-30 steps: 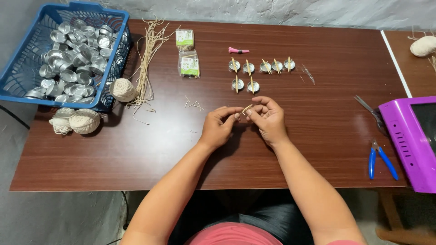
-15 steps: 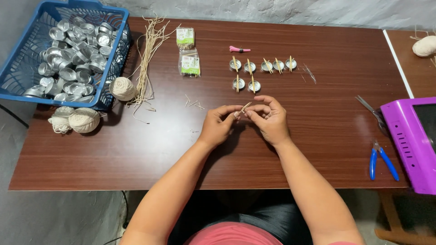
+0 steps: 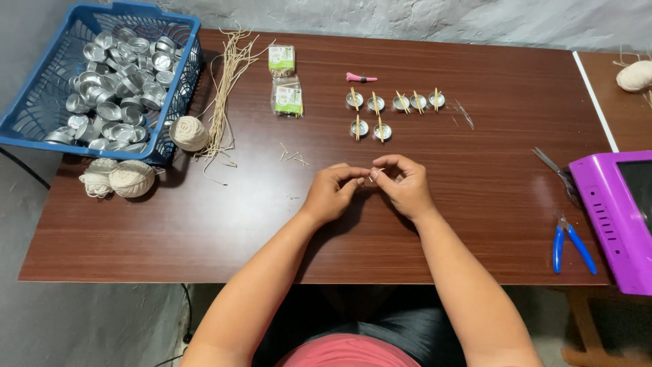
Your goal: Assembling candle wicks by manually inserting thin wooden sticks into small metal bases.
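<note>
A: In the head view, what changed for us?

B: Little. Our left hand (image 3: 331,192) and right hand (image 3: 405,185) stay together at centre frame over the worktop (image 3: 204,224), fingertips pinched on a small stick (image 3: 375,172), as before.

A: And above them?

B: Seven cups (image 3: 392,111) with sticks, unmoved. The basket (image 3: 41,102) sits upper left.

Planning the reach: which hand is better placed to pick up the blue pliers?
The right hand, probably. The pliers lie at the table's right edge, on that hand's side with bare wood between. The left hand would have to cross over.
</note>
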